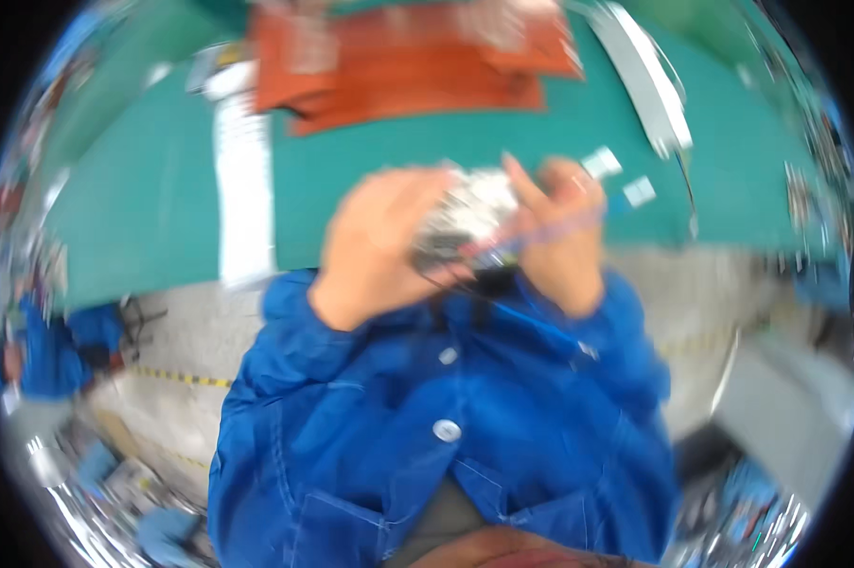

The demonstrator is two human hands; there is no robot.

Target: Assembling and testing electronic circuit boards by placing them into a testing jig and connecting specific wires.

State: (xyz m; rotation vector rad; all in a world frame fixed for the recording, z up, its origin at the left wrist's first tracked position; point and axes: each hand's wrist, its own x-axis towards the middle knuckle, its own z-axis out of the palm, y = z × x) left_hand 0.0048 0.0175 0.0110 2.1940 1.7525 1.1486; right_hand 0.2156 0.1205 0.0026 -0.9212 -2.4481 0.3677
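both hands up close to chest, over the near edge of the green tabletop (143,218). left hand (384,241) is wrapped round a small grey-white part (469,213), prob a little board or module w/ bits on it, too blurred to say more. fingers curl over its left side and under. right hand (564,237) is on the other side, touching the part's right end, index finger (523,185) stuck up, rest folded in; looks like it pinches a thin blue-ish stick or tool (559,225) that runs roughly left-right, tip toward the part. so the part sits btwn the two hands, left one carrying it, right one nearer the tool end. a dark thin wire (455,289) hangs from the part twd the blue jacket (446,417).

on the tabletop well beyond the hands: orange-red sheets (408,66) at far edge, a long white strip (242,189) to the left, a white-grey bar (649,76) to the right, two small pale blocks (621,175) just past the right hand. below the tabletop edge a light floor (200,331) w/ a yellow-black stripe. at far left another person's blue sleeve (53,350), apart from these hands. whole frame motion-blurred.
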